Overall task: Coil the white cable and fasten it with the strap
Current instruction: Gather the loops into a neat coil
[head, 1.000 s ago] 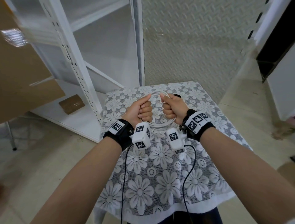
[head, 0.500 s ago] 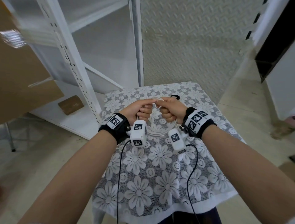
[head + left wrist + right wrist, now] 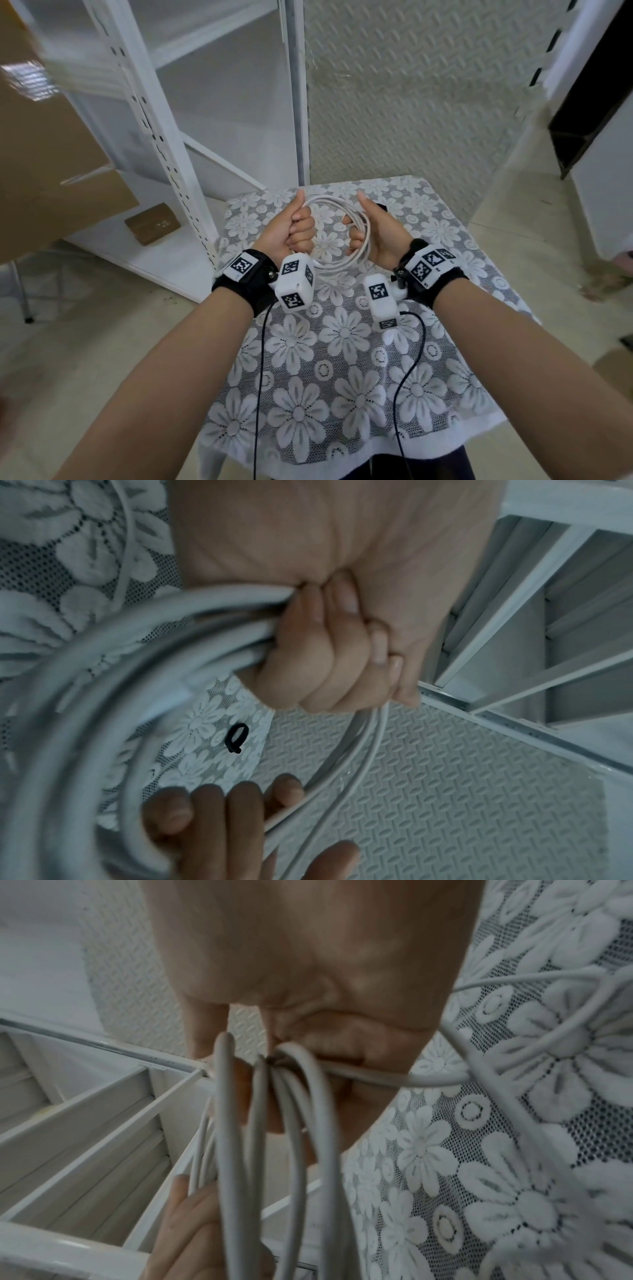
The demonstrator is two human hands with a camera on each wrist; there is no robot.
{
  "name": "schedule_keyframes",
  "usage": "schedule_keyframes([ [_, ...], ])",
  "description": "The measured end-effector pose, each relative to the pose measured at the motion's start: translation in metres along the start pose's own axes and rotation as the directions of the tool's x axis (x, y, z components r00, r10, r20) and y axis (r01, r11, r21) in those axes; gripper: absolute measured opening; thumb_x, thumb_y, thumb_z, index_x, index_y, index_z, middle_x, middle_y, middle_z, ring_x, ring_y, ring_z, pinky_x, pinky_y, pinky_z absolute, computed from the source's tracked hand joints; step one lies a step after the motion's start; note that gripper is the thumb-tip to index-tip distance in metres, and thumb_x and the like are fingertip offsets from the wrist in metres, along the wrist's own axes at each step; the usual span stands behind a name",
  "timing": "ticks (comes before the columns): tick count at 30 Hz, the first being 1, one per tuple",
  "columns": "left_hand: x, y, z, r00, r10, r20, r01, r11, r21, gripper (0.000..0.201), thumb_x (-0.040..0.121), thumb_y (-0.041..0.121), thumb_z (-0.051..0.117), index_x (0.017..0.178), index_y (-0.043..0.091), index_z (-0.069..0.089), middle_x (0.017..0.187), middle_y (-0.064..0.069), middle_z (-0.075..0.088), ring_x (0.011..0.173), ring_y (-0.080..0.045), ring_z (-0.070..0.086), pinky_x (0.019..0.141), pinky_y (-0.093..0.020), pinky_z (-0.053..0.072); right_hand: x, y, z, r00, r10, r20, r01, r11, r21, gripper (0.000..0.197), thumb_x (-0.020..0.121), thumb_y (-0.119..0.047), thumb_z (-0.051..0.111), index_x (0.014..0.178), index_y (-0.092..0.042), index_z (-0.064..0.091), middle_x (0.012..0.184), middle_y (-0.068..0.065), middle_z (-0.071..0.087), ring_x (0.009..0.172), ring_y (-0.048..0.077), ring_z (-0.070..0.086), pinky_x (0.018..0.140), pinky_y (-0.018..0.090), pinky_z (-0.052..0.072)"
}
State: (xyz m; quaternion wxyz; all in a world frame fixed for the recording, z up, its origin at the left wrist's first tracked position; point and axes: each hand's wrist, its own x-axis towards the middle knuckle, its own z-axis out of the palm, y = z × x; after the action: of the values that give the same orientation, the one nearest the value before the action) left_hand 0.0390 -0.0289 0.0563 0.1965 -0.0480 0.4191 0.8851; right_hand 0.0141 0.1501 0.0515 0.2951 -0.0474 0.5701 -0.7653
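Note:
The white cable (image 3: 329, 205) is wound into a round coil of several loops, held up above the lace-covered table (image 3: 342, 359). My left hand (image 3: 297, 226) grips the coil's left side, fingers curled round the strands (image 3: 212, 620), thumb up. My right hand (image 3: 368, 228) grips the right side the same way, strands running through the fist (image 3: 294, 1096). A small black strap (image 3: 236, 738) lies on the cloth at the table's far side, mostly hidden behind my right hand (image 3: 381, 207) in the head view.
A white metal shelving rack (image 3: 161, 137) stands left of the table, with a small cardboard box (image 3: 152, 223) on its low shelf. A patterned white wall panel (image 3: 411, 102) is behind. Black camera leads (image 3: 260, 377) hang from my wrists over the cloth.
Both hands have moved apart from thumbs nearly touching, spreading the coil into a wider ring and lifting it slightly. Both grips have stayed on the cable.

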Motion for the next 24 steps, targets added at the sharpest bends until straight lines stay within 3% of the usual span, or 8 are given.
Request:
schedule_keyframes([
  [3,0.001,-0.003,-0.002,0.999,0.042,-0.008,-0.043,0.997,-0.072,0.068,0.097,0.052,0.027,0.039,0.019,0.039,0.031,0.007,0.027,0.023,-0.004,0.015,0.025,-0.015,0.015,0.0,0.002,0.003,1.0,-0.03,0.007,0.03,0.999,0.017,0.036,0.096,-0.043,0.046,0.079,-0.011,0.053,0.041,-0.005,0.043,0.04,0.011,0.048,0.058,0.028,0.051],
  [6,0.003,-0.006,-0.001,0.998,0.068,0.012,-0.066,0.991,-0.116,0.069,0.098,0.052,0.025,0.04,0.019,0.04,0.031,0.007,0.028,0.022,-0.004,0.015,0.025,-0.015,0.015,0.001,0.002,0.005,0.996,-0.091,-0.021,0.093,0.99,0.105,0.031,0.098,-0.033,0.046,0.079,-0.01,0.051,0.041,-0.006,0.04,0.038,0.008,0.045,0.051,0.026,0.051],
  [12,0.001,-0.007,0.001,0.997,0.01,0.073,-0.007,0.999,-0.051,0.064,0.097,0.051,0.031,0.043,0.019,0.037,0.032,0.009,0.027,0.026,-0.004,0.025,0.034,-0.016,0.025,0.007,-0.001,0.001,0.993,-0.12,-0.002,0.119,0.987,0.107,0.036,0.1,-0.039,0.037,0.075,-0.014,0.044,0.041,-0.01,0.027,0.031,0.003,0.022,0.034,0.015,0.024],
  [16,-0.004,-0.01,0.001,0.992,-0.085,0.093,0.087,0.996,-0.023,0.062,0.096,0.049,0.035,0.043,0.018,0.035,0.033,0.009,0.028,0.03,-0.004,0.029,0.039,-0.017,0.034,0.005,-0.005,-0.002,0.997,-0.07,0.037,0.067,0.996,0.06,0.038,0.101,-0.038,0.034,0.071,-0.016,0.04,0.04,-0.01,0.027,0.029,0.002,0.02,0.03,0.014,0.018],
  [24,-0.005,0.0,0.005,0.953,-0.295,0.071,0.279,0.944,0.177,0.053,0.087,0.045,0.047,0.042,0.019,0.037,0.03,0.01,0.029,0.022,-0.002,0.027,0.031,-0.014,0.016,0.001,-0.006,-0.003,0.993,0.044,0.105,-0.028,0.989,-0.146,0.037,0.101,-0.036,0.035,0.07,-0.016,0.038,0.041,-0.011,0.025,0.03,0.001,0.019,0.028,0.012,0.018],
])
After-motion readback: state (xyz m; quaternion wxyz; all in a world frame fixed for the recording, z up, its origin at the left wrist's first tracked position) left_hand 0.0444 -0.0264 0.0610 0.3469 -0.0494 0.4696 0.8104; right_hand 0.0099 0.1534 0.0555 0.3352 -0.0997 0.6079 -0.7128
